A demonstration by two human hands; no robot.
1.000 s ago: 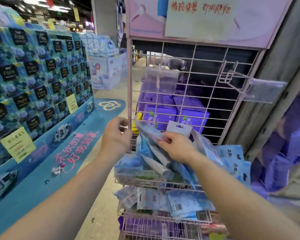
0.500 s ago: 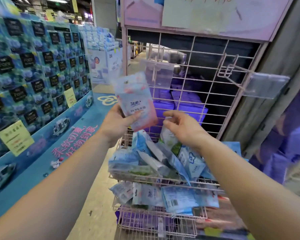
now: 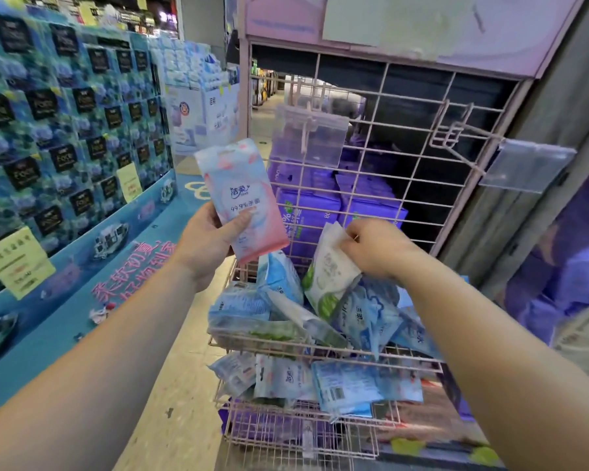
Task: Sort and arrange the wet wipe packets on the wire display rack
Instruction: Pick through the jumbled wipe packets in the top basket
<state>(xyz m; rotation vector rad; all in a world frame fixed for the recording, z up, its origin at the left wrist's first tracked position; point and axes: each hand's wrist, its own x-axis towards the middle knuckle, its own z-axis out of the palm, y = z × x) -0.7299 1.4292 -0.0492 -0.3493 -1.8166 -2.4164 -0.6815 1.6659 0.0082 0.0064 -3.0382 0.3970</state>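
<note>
Since the frame half a second ago, your left hand (image 3: 204, 244) has kept the pink-and-blue plastic wipe packet (image 3: 242, 198) raised, and your right hand (image 3: 376, 248) has drawn a white-and-green plastic packet (image 3: 330, 270) higher out of the heap. Your left fingers curl behind the pink packet with the thumb pressed on its lower front, so it stands upright with its printed face toward you, likely so you can read which kind it is. Your right fingertips pinch the top edge of the white-and-green packet; its lower end is still down among the others. Below them, the jumbled blue packets (image 3: 364, 314) lie in the pink wire upper basket (image 3: 286, 341), and more lie in the lower basket (image 3: 303, 426). Both wire hooks (image 3: 456, 130) on the pink grid panel (image 3: 405, 185) carry only clear plastic label holders (image 3: 310, 134), so I judge the sorting barely begun; 2 packets are in hand and none hang yet.
</note>
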